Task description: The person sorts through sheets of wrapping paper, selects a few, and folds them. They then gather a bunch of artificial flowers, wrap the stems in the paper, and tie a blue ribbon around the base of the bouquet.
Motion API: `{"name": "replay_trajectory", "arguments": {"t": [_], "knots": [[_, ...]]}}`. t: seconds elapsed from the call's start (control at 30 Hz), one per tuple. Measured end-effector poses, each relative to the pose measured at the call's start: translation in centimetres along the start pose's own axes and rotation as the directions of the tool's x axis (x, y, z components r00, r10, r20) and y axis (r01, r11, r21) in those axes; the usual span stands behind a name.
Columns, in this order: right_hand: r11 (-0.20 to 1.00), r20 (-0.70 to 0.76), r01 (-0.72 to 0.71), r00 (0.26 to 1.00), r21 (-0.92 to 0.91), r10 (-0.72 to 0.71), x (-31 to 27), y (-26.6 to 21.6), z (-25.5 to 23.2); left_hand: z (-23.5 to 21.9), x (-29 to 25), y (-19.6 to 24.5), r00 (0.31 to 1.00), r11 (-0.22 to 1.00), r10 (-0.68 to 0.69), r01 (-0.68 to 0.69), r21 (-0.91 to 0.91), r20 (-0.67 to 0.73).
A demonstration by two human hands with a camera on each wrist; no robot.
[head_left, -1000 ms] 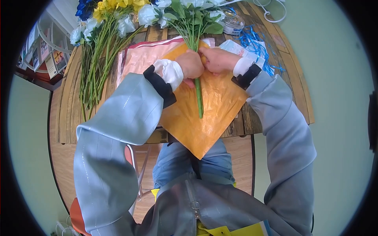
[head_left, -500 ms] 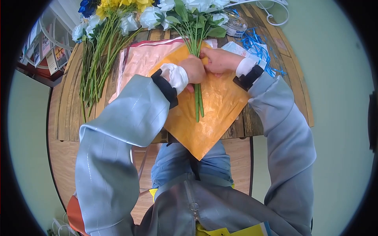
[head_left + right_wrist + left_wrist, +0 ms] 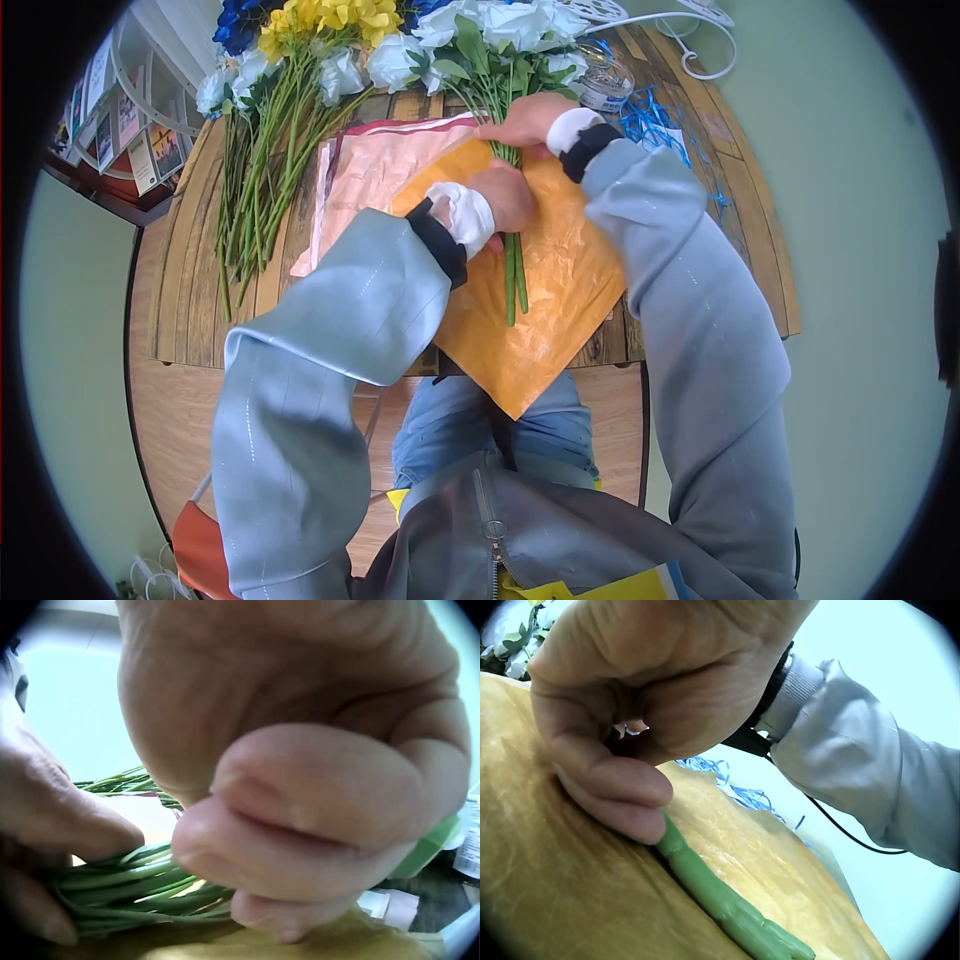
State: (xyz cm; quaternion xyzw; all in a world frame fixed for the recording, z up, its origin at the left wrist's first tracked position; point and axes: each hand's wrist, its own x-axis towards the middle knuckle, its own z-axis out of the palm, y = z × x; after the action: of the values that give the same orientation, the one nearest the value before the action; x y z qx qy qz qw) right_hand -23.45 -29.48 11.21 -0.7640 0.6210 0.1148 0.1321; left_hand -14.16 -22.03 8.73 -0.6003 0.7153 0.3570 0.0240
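Observation:
In the head view a bunch of white artificial roses (image 3: 525, 28) lies with its heads at the far side and its green stems (image 3: 514, 275) toward the person. My left hand (image 3: 508, 198) grips the stems around mid-length, and their thick ends stick out below it. Closer to the blooms, my right hand (image 3: 532, 122) holds the same bunch, its fingers curled at the stems (image 3: 150, 892) in the right wrist view. Orange wrapping paper (image 3: 570, 260) spreads under the stems, one corner hanging over the table's near edge.
Pink wrapping sheets (image 3: 370, 175) lie left of the orange paper. Further left are more long stems (image 3: 262, 190) with yellow flowers (image 3: 330, 20). Blue ribbon (image 3: 655, 120) and a clear round container (image 3: 605, 85) sit at the right. White curled metalwork (image 3: 690, 30) stands behind.
My right hand has moved up the stems toward the rose heads, above my left hand. A second stem end has appeared beside the first below my left hand.

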Motion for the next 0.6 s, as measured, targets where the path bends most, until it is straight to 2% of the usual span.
{"name": "replay_trajectory", "arguments": {"t": [0.07, 0.1, 0.23, 0.33, 0.4, 0.43, 0.6], "knots": [[0.993, -0.125, -0.019, 0.992, -0.117, 0.004, 1.2, -0.2, 0.8, 0.0, 0.0, -0.2, 1.0, 1.0, 0.029, -0.029, 0.009, 0.01], [0.986, -0.063, -0.033, 0.998, -0.162, 0.023, 1.3, -0.3, 0.6, 0.0, 0.1, -0.2, 1.0, 1.0, 0.028, -0.028, -0.007, -0.003], [0.987, -0.01, -0.077, 0.997, -0.14, 0.076, 2.0, -0.5, 0.9, 0.5, 0.3, -0.4, 0.999, 1.0, 0.018, -0.019, -0.015, -0.048], [0.989, -0.04, -0.11, 0.994, -0.097, 0.106, 2.4, -1.0, 1.3, 0.4, 0.0, -0.5, 0.999, 0.998, 0.016, -0.019, -0.057, -0.052], [0.961, 0.181, -0.177, 0.974, 0.215, 0.139, 2.7, -1.2, 1.4, 0.4, -0.1, -0.6, 0.999, 0.998, -0.004, 0.001, -0.067, -0.05], [0.975, 0.178, -0.11, 0.981, 0.191, 0.075, 2.9, -1.1, 1.4, 0.4, 0.0, -0.6, 0.999, 0.997, -0.023, 0.02, -0.076, -0.045], [0.967, 0.202, -0.011, 0.979, 0.254, -0.042, 2.3, -0.2, 1.3, 0.2, 0.4, -0.3, 0.999, 0.999, -0.034, 0.034, -0.03, 0.005]]}}
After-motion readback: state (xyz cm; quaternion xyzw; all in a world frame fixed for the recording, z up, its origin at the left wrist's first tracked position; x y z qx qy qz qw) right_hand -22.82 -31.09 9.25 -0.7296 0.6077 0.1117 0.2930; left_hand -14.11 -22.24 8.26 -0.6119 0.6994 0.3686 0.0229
